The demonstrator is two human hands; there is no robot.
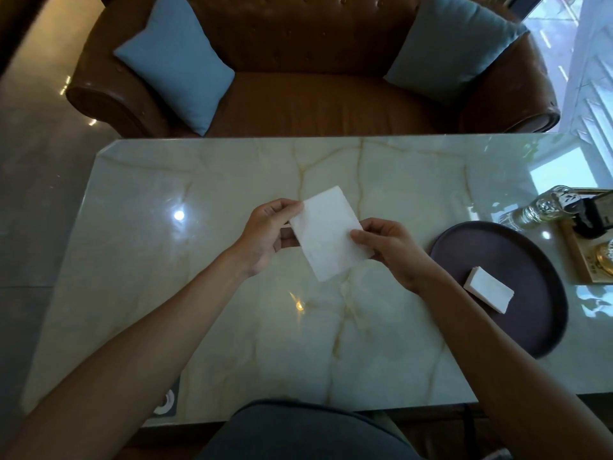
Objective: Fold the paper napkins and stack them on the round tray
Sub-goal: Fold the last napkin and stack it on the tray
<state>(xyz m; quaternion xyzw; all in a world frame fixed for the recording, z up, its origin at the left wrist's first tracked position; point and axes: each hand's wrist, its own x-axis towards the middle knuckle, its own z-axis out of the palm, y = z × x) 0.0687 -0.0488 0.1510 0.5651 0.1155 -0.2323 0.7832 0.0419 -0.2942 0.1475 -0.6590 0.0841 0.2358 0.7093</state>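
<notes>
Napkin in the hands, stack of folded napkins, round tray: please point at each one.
napkin (326, 232), head view, middle of the sheet.
stack of folded napkins (488, 293), head view, top face.
round tray (491, 250), head view, bare part of the floor.

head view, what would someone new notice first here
A white napkin held above the middle of the marble table, pinched at its sides by the left hand and the right hand. To the right, a dark round tray carries a small stack of folded napkins.
</notes>
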